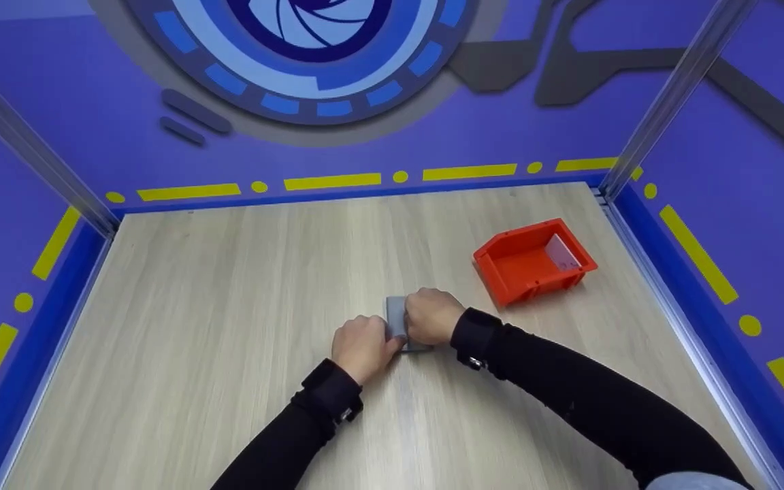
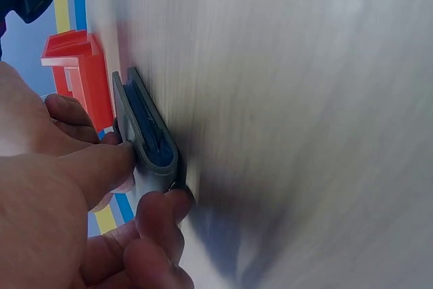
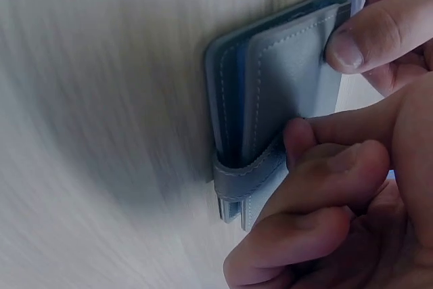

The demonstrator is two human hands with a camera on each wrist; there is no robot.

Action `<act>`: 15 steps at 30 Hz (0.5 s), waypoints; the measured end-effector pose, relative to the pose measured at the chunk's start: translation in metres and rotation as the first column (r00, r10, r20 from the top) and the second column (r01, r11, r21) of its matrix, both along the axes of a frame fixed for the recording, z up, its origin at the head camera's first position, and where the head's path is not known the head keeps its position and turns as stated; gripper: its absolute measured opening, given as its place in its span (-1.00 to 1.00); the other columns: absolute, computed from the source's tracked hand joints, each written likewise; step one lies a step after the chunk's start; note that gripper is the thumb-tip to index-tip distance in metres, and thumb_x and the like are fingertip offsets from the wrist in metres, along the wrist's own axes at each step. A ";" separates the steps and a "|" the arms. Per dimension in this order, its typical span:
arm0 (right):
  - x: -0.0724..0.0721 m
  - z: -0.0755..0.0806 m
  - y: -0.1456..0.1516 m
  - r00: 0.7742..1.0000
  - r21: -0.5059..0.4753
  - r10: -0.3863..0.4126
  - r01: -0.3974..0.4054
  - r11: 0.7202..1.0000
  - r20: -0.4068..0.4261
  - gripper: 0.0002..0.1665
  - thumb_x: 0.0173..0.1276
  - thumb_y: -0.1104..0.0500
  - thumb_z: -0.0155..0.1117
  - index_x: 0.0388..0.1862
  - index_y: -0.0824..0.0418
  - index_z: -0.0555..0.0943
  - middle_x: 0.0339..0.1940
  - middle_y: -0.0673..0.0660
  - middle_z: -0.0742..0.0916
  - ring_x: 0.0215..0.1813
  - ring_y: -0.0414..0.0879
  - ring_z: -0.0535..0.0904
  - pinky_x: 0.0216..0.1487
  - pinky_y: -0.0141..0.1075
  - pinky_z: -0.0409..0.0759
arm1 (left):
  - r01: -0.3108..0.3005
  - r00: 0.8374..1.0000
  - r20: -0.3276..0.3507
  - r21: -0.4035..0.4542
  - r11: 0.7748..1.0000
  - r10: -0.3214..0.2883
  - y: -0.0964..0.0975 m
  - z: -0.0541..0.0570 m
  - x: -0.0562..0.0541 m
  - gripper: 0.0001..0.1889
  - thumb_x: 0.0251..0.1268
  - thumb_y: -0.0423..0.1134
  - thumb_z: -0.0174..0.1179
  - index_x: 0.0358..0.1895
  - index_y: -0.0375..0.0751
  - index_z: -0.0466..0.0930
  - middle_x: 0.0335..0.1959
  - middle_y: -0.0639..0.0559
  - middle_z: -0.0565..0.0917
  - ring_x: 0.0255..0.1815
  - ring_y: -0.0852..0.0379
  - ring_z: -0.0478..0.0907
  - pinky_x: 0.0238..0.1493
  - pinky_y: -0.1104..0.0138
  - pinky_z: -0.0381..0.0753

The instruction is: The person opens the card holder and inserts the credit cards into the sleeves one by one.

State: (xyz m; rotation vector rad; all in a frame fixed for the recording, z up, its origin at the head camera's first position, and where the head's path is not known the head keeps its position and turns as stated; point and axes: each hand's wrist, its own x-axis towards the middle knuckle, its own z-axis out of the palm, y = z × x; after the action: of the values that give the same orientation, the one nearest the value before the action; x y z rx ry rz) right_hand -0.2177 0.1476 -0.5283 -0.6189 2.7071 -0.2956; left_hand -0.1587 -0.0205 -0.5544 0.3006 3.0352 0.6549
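A grey wallet (image 1: 395, 312) with stitched edges lies folded on the wooden table between both hands. Its strap (image 3: 247, 179) wraps around the open side, and blue lining shows between the covers in the left wrist view. My left hand (image 1: 360, 348) pinches the folded spine end, thumb on the top cover and fingers at the edge below. From the other side, my right hand (image 1: 434, 316) has its thumb pressed on the strap where it crosses the cover, its other fingers curled beside the wallet (image 3: 294, 72). The right hand hides part of the strap.
A red plastic bin (image 1: 535, 262) with a white label inside stands to the right, beyond the right hand. Blue-purple panels (image 1: 337, 163) with yellow marks enclose the table (image 1: 229, 286) at the back and sides, with metal posts at the corners.
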 end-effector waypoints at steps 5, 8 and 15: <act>0.001 0.002 0.003 1.000 -0.015 -0.008 0.008 1.000 -0.023 -0.74 0.42 0.27 0.34 -0.50 0.18 0.56 -0.44 0.14 0.59 -0.41 0.03 0.46 -0.35 -0.09 0.49 | 0.007 1.000 -0.007 -0.007 1.000 -0.007 0.001 0.002 -0.003 -0.49 0.36 0.07 0.52 -0.61 -0.05 0.46 -0.59 0.07 0.51 -0.58 0.10 0.38 -0.54 0.18 0.36; 0.003 0.001 0.006 0.999 -0.023 -0.019 0.018 1.000 -0.030 -0.73 0.50 0.22 0.31 -0.46 0.22 0.61 -0.40 0.19 0.65 -0.37 0.05 0.49 -0.30 -0.05 0.54 | 0.011 1.000 0.003 0.000 1.000 -0.011 0.001 0.002 -0.003 -0.50 0.36 0.07 0.52 -0.61 -0.04 0.47 -0.59 0.07 0.52 -0.58 0.10 0.39 -0.54 0.19 0.36; 0.011 -0.001 0.026 0.994 -0.165 -0.097 0.088 0.982 -0.045 -0.49 0.64 0.04 0.30 -0.61 0.05 0.51 -0.62 -0.04 0.50 -0.49 -0.10 0.44 -0.39 -0.25 0.40 | 0.014 0.999 -0.040 0.081 0.997 -0.011 -0.003 0.000 0.000 -0.43 0.46 -0.02 0.41 -0.67 0.07 0.27 -0.66 0.24 0.30 -0.60 0.19 0.29 -0.54 0.29 0.22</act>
State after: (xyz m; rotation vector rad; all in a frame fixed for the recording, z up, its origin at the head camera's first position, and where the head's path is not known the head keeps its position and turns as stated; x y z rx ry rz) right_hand -0.2062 0.1736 -0.5295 -0.5532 2.7866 -0.5363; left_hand -0.1587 -0.0231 -0.5542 0.3386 3.0458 0.7829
